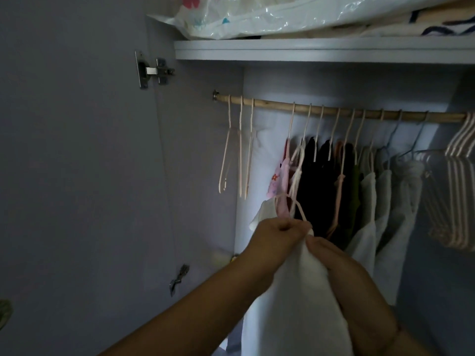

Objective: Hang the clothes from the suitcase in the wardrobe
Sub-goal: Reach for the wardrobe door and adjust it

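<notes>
We are looking into an open wardrobe point(270, 86) in dim light. Low in the view, between five and six o'clock, both hands are working on a white garment point(303, 291) that is hanging down from them.

The left hand point(280, 227) is curled into a pinch around a pale hanger point(300, 209) where it comes out of the top of the cloth. We judge it is steadying the hook so it stays free above the fabric. The right hand point(331, 255), just beside it at four o'clock, is gripping the white cloth with bent fingers. It seems to be drawing the cloth into place on the hanger.

Above the hands, a wooden rail point(334, 113) is running from nine o'clock to three o'clock. Three empty hangers point(239, 150) are hanging at its nine o'clock end. A row of hung clothes point(334, 188), dark, pink and white, is filling the middle, directly behind the hands. A bunch of bare hangers point(460, 150) is sitting at three o'clock.

There is an open stretch of rail between the empty hangers and the hung row, which looks like the natural spot for this piece.

At twelve o'clock a shelf point(308, 50) is carrying bedding in a clear plastic bag point(257, 16). The suitcase is not in view.
</notes>
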A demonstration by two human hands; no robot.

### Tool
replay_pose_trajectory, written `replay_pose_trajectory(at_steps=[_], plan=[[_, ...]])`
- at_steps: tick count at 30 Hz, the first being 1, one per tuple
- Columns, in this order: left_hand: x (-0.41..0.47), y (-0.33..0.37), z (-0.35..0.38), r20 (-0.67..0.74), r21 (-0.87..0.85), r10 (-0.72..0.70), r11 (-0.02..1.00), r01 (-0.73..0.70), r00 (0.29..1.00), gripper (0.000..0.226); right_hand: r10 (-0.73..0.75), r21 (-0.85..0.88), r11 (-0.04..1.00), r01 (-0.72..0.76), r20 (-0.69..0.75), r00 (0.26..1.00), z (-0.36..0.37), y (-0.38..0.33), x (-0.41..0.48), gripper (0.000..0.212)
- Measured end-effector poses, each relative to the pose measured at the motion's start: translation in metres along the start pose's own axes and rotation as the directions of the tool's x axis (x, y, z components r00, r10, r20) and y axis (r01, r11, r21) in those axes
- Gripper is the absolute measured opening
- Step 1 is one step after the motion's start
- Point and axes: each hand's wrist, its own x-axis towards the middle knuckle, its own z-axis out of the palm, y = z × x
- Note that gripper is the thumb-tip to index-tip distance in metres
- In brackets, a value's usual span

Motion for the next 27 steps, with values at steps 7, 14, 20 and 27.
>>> replay_pose_trajectory(at_steps=[7,14,20,27], plan=[[0.049,0.046,-0.031,-0.101,0.021,0.058,0.998,-0.056,0.993,0.023,-0.14,0.049,0.988,0.145,-0.093,0.986,0.041,-0.025,0.079,0.013],[0.079,0.053,-0.042,-0.129,0.241,0.12,0.967,-0.087,0.984,0.045,-0.117,0.178,0.966,0.186,-0.343,0.932,0.049,-0.053,0.189,0.025],[0.096,0.021,-0.05,-0.11,0.321,0.275,0.919,-0.227,0.955,0.036,-0.171,0.091,0.974,0.208,-0.306,0.937,0.049,-0.059,0.237,0.021],[0.119,0.015,-0.063,-0.184,0.255,0.388,0.906,-0.337,0.903,0.015,-0.098,0.112,0.987,0.118,-0.169,0.981,0.053,-0.058,0.267,0.013]])
